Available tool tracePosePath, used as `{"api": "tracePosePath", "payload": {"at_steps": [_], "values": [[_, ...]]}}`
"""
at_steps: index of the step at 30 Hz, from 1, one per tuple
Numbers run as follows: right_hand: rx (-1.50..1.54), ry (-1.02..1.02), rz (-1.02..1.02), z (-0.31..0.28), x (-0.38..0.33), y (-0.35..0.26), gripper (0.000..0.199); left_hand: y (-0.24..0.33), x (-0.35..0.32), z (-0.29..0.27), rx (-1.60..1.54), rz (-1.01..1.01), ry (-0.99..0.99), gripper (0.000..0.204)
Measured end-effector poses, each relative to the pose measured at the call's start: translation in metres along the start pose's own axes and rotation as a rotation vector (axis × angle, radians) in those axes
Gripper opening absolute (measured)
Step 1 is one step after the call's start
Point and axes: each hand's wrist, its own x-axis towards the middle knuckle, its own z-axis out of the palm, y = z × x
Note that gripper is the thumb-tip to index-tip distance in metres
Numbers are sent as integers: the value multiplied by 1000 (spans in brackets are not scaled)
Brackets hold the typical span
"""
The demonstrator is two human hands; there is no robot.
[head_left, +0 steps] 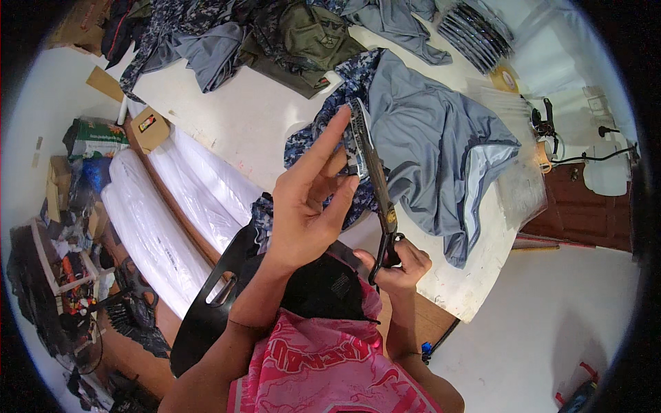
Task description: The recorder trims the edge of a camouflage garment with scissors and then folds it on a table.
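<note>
Scissors point(383, 201), long and black, just right of picture centre, blades running toward 12 o'clock (leaning to 11), handles toward 5. Right hand point(403, 270) has them: fingers curled closed around the handle loops, thumb on the 9 o'clock side. Can't tell how far the blades are apart.

Left hand point(308, 206) just beside the blades on their 9 o'clock side, partly open. Index finger stretched toward 1 o'clock, thumb apart from it and also aimed at 1, other fingers bent in between. A small dark-and-white strip point(360, 148) sits along the blades near these fingers; can't tell if the hand has hold of it.

Under and past the blades, a garment: blue camouflage cloth point(303, 148) at 12 o'clock, grey cloth point(434, 131) spread out toward 2. It lies on a white table point(468, 296). More on the table: olive cloth point(313, 41) near 12, another grey piece point(210, 55) at 11, stack of dark packets point(475, 34) at 1, yellow tape roll point(506, 79) at 2. Plastic-wrapped white rolls point(151, 227) at 9.
</note>
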Motion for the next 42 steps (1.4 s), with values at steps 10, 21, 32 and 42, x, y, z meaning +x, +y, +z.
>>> {"api": "tracePosePath", "payload": {"at_steps": [10,21,32,42], "values": [[-19,57,-29,7,0,3,49,-1,1,3,65,4,-6,64],[-20,48,-33,8,-3,7,52,-4,0,6,11,-29,-19,64],[17,120,-7,19,-7,15,52,-7,0,6,36,-8,-13,64],[18,125,-6,17,-8,13,54,-14,-3,5,2,59,-31,62]]}}
